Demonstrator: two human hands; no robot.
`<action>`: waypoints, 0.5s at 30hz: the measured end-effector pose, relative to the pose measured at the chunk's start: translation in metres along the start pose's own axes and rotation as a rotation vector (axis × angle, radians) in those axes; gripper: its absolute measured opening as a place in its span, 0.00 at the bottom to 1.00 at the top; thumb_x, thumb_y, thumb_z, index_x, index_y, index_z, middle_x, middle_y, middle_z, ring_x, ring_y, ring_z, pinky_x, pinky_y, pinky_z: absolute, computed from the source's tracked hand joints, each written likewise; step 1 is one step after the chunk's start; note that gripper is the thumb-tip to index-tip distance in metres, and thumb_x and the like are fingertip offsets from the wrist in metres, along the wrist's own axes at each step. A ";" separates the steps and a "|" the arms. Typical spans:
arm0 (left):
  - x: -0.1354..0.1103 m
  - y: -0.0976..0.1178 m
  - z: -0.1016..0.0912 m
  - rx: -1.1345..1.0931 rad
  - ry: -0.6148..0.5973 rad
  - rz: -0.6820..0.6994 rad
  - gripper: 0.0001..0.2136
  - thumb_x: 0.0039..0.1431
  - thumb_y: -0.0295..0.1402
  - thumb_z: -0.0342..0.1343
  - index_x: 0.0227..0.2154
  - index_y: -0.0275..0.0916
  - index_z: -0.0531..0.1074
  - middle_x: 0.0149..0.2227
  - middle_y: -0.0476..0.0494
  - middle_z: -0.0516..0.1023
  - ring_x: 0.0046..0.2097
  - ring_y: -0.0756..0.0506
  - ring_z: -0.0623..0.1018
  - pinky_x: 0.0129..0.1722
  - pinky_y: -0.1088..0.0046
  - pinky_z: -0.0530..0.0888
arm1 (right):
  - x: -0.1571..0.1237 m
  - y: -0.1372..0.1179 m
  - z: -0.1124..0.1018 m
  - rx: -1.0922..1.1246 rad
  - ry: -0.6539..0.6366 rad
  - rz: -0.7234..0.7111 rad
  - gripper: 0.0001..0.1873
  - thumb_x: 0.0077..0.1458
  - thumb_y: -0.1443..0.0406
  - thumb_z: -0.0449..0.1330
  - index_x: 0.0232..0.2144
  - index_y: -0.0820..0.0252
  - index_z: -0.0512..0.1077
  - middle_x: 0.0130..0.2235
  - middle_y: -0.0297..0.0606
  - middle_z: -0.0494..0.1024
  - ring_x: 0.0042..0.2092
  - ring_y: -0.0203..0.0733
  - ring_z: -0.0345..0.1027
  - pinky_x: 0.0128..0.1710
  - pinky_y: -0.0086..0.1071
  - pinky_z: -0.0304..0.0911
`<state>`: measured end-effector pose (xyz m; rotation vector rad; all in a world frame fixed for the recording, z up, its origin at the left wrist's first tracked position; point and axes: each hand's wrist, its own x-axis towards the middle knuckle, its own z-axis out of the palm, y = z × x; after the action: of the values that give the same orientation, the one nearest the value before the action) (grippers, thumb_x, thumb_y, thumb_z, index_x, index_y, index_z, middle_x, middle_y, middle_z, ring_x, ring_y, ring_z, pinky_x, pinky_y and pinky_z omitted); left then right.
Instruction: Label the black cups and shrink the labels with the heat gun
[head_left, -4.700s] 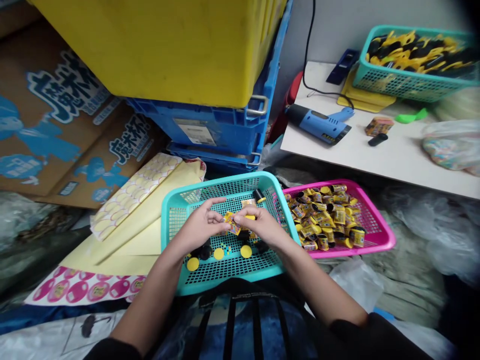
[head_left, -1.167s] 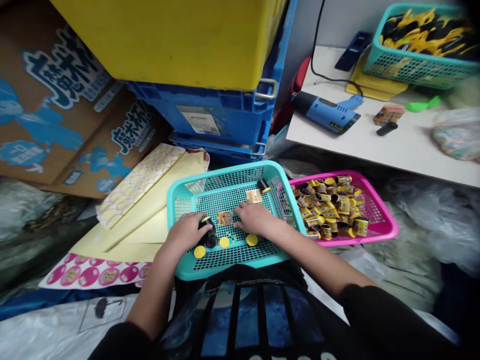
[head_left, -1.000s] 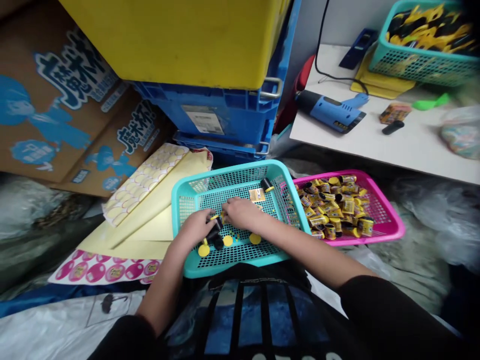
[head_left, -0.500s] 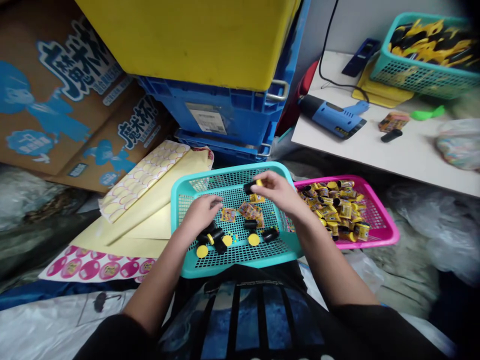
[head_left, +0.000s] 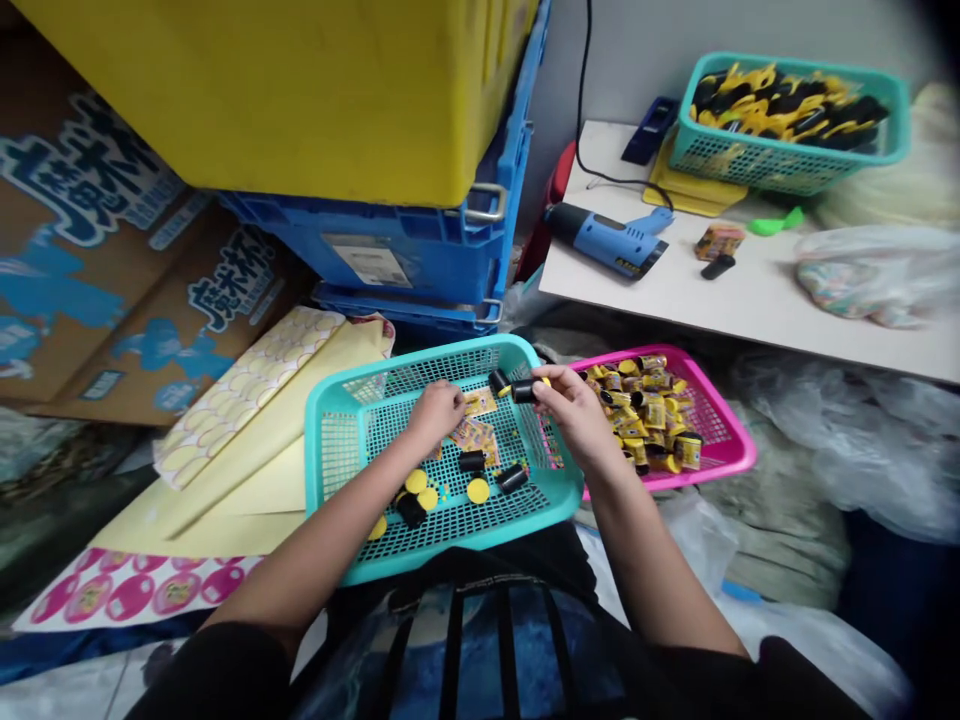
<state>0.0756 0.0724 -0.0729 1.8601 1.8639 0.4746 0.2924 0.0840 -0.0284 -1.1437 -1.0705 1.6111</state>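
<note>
2 bare hands above a turquoise basket (head_left: pixel 310 450). The right hand (head_left: pixel 576 415) pinches a black cylinder (head_left: pixel 524 391) between thumb and fingers, over the basket's right side; a 2nd black cylinder (head_left: pixel 498 381) is just beside its left end. The left hand (head_left: pixel 437 415) has its fingers bunched narrowly at the printed pieces (head_left: pixel 474 437); whether they grip any cannot be told. A gap separates the hands. Mesh floor shows at the left and front. The front rim lies near the person's shirt (head_left: pixel 495 650); the right rim borders a pink basket (head_left: pixel 739 450), and blue crates (head_left: pixel 442 270) rise behind. The edge of the desk (head_left: pixel 622 300) runs beyond the pink basket, well apart from the hands.

The left forearm hides part of the basket and partly covers the yellow discs (head_left: pixel 478 491); the right hand and wrist overlap the pink basket's contents. A yellow crate (head_left: pixel 285 100) is cut off at the top.

The cardboard box (head_left: pixel 90 330) reads 魔术杯 in 2 places, with smaller print blurred. Lettering on the blue tool (head_left: pixel 611 238) and the white label (head_left: pixel 369 262) is illegible.
</note>
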 end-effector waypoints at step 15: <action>-0.080 0.030 -0.062 -0.007 0.609 0.537 0.09 0.53 0.22 0.61 0.24 0.43 0.74 0.40 0.46 0.67 0.42 0.46 0.71 0.41 0.66 0.72 | -0.021 -0.008 0.052 -0.236 -0.428 0.103 0.28 0.50 0.46 0.63 0.46 0.57 0.75 0.39 0.37 0.74 0.40 0.39 0.66 0.41 0.33 0.60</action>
<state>0.0657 -0.0013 0.0014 2.3929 1.6478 1.3516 0.2480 0.0579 -0.0050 -1.0388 -1.5310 1.9017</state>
